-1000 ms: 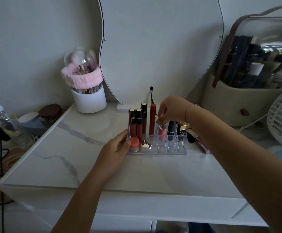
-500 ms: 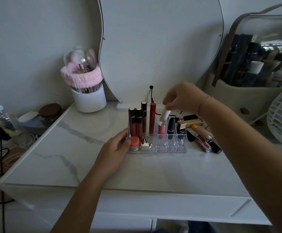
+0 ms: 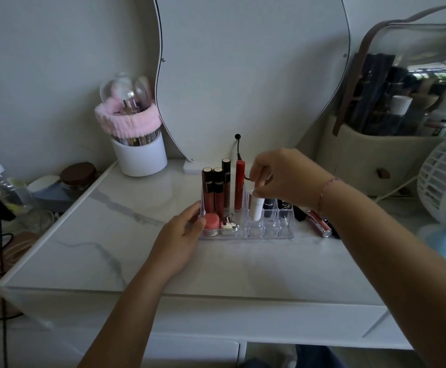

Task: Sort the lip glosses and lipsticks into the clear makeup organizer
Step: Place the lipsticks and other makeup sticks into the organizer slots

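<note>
The clear makeup organizer (image 3: 271,233) stands mid-table on the white marble top. Several tall lip glosses (image 3: 217,193) and a red tube (image 3: 239,185) stand in its back left slots; a pink jar (image 3: 212,221) and a silver trinket (image 3: 229,224) sit in front. My left hand (image 3: 180,239) rests against the organizer's left wall. My right hand (image 3: 283,176) pinches the top of a white lipstick tube (image 3: 257,207), which stands in a middle slot beside a black lipstick (image 3: 269,207). A pink lip gloss (image 3: 318,223) lies loose on the table, right of the organizer.
A white brush cup with a pink headband (image 3: 139,144) stands at the back left, beside the mirror (image 3: 251,62). A beige cosmetics case (image 3: 375,152) and a white fan (image 3: 445,179) fill the right side. A water bottle (image 3: 6,187) and jars sit off the table's left edge.
My right hand fetched a white tube from the loose items behind the organizer and lowered it into a middle slot. My left hand stayed on the organizer's left side.
</note>
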